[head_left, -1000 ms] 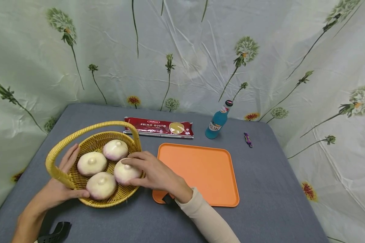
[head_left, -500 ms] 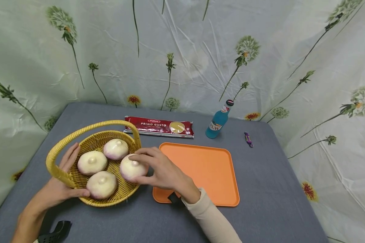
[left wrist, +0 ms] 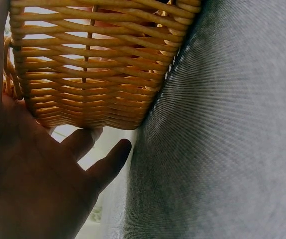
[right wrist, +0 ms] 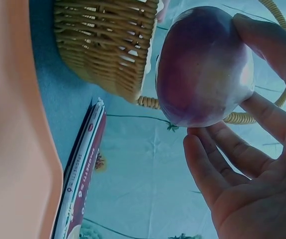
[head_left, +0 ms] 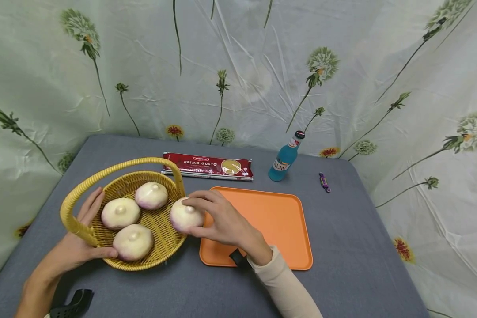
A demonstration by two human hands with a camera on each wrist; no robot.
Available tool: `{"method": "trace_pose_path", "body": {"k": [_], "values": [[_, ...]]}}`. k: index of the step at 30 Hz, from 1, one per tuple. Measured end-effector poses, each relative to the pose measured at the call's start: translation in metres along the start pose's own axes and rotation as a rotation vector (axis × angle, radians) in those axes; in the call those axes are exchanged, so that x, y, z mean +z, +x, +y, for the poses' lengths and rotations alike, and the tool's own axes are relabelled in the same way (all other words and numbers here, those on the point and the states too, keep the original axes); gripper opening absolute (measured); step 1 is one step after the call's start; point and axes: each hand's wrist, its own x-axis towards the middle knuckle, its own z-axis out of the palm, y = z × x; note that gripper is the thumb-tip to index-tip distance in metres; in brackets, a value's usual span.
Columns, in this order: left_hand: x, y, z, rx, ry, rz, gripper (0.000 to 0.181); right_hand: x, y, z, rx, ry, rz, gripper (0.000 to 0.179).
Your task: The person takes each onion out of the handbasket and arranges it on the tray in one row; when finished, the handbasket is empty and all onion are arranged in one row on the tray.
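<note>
A turnip (head_left: 185, 216), white on top and purplish beneath, is pinched between the thumb and fingertips of my right hand (head_left: 227, 225). It hangs just beyond the right rim of the yellow wicker basket (head_left: 164, 240), near the left edge of the orange tray (head_left: 271, 223). In the right wrist view the turnip (right wrist: 203, 69) shows its purple underside, clear of the basket. Three more turnips (head_left: 133, 242) lie inside the basket. My left hand (head_left: 73, 249) holds the basket's left side, thumb over the rim and fingers along the outside; some fingers extend past the wicker wall in the left wrist view.
Behind the tray lies a red spaghetti packet (head_left: 210, 167). A blue bottle (head_left: 286, 157) stands at the back right, with a small purple wrapped candy (head_left: 324, 183) farther right. The basket's tall handle (head_left: 115, 170) arches over it. A floral curtain (head_left: 254, 79) hangs behind the table.
My right hand has raised the turnip from the basket and carried it right, past the rim. The left hand and the basket have stayed in place.
</note>
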Motion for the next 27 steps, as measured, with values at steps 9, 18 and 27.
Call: {"method": "trace_pose_path", "body": {"k": [9,18,27], "values": [[-0.001,0.001,0.000,0.003,0.014,0.001,0.149,-0.007,-0.008,0.005,0.074,0.002,-0.005,0.051],[-0.001,0.001,0.001,0.012,0.012,-0.001,0.147,-0.014,-0.019,0.015,0.097,-0.030,0.022,0.051],[-0.001,0.001,0.003,-0.016,0.024,-0.004,0.148,-0.024,-0.034,0.026,0.168,-0.034,0.032,0.057]]}}
